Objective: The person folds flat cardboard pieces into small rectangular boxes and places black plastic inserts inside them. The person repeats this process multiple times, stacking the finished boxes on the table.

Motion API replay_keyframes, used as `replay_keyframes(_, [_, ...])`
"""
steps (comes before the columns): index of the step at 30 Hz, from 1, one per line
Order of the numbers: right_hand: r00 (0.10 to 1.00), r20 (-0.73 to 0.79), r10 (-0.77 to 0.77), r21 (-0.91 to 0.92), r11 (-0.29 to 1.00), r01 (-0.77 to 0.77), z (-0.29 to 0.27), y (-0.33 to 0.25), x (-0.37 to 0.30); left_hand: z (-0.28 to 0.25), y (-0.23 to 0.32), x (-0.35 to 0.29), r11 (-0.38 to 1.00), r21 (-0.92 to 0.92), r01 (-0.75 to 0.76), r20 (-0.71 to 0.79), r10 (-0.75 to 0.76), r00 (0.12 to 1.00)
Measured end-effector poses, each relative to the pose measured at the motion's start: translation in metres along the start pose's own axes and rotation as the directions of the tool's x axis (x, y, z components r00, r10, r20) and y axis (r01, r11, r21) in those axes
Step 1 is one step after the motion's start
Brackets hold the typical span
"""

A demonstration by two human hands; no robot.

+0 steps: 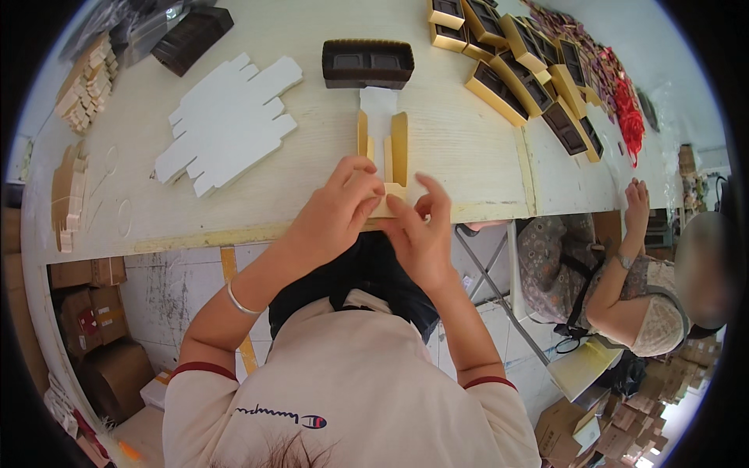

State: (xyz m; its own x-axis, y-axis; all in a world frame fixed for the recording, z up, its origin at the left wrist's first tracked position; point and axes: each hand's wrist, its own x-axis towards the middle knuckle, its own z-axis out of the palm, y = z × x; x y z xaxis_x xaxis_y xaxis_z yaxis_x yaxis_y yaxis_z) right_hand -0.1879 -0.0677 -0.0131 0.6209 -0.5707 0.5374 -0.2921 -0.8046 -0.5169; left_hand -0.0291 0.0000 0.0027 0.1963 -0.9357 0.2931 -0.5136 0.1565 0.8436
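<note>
A partly folded cardboard box [399, 148], gold on its raised sides and white within, lies at the table's front edge before me. My left hand [335, 207] is closed on the box's near end, its fingertips and thumb pressed together at the near flap. Against the same end, on the other side, my right hand [423, 230] presses with its thumb, its other fingers curled and lifted. My fingers partly hide the near flap. Just beyond the box's far white flap stands a stack of dark brown plastic trays [368, 64], each with two hollows.
Left of the box lies a stack of flat white box blanks [226, 121]. More blanks [70, 195] sit at the left edge, near dark trays [193, 39]. Gold boxes with brown trays [530, 78] crowd the far right, beside red ribbon [628, 117]. Another person [624, 288] sits right.
</note>
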Motion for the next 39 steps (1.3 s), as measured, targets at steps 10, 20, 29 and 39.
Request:
replay_keyframes(10, [0.839,0.541,0.056,-0.04,0.998,-0.041,-0.016,0.005,0.03,-0.012,0.001,0.005,0.964,0.257,-0.067,0.29,-0.011,0.957])
replay_keyframes(20, [0.942,0.314,-0.118,-0.122,0.979,0.163,-0.041,0.048,0.04,-0.064,0.015,0.046,0.741,0.504,-0.443,0.586,0.083,0.806])
replay_keyframes(29, [0.973,0.229,-0.023,0.307,0.951,-0.049,-0.049,-0.008,0.022,-0.044,0.01,0.0,0.845,0.445,-0.297,0.389,0.116,0.914])
replay_keyframes(39, [0.834,0.457,-0.311,0.137,0.95,0.28,-0.034,0.032,0.041,-0.049,-0.014,0.01,0.916,0.248,-0.314,0.407,0.196,0.892])
